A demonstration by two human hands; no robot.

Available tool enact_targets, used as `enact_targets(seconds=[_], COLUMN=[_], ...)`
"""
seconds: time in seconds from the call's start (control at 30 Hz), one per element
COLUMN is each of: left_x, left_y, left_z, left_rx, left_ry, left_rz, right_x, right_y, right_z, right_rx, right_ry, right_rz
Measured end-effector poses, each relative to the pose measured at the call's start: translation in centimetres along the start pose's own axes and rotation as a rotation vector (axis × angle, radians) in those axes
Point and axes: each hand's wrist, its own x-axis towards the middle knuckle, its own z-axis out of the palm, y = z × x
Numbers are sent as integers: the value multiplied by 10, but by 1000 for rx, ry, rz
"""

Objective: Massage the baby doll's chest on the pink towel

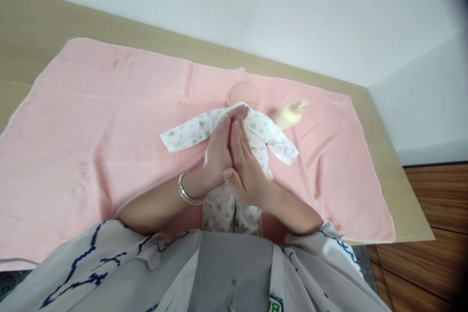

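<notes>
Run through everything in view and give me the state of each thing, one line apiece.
Left hand: flat, against the right
Right hand: flat, fingers pointing away
Bracelet: worn on left wrist
Outfit: laid out, sleeves spread
Pink round thing: at the outfit's collar
Yellow thing: lying beside a sleeve
Blanket: spread out, wrinkled
Table: partly covered

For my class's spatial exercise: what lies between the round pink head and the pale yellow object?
The head view shows only bare pink blanket between the round pink head and the pale yellow object.
</notes>
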Motion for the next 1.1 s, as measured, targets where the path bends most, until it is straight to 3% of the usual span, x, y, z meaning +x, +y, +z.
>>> enact_targets(seconds=[0.13, 0.3, 0.4, 0.6, 0.7, 0.77, 0.87, 1.0, 1.1], left_x=[24, 45, 51, 45, 34, 25, 17, 24, 31], left_y=[-10, -42, -67, -95, -94, -91, -87, -86, -90], left_z=[-8, -10, -10, -11, -15, -19, -24, -27, -26], left_rx=[-86, 228, 394, 533, 567, 589, 600, 554, 477], left_ry=[121, 188, 168, 103, 30, -5, -25, 26, -9], left_rz=[74, 106, 58, 164, 220, 228, 201, 202, 252], right_x=[4, 10, 11, 4, -3, -8, -18, -25, -16], right_y=[5, 15, 25, 95, 121, 121, 99, 68, 68], right_z=[0, -10, -2, 21, 16, 13, 17, 27, 24], right_rx=[121, 8, -122, -190, -207, -245, -307, -344, -366], right_ry=[-115, -135, -102, -50, -40, -33, -28, -41, -71], right_rz=[128, 272, 307, 135, 225, 311, 346, 212, 133])
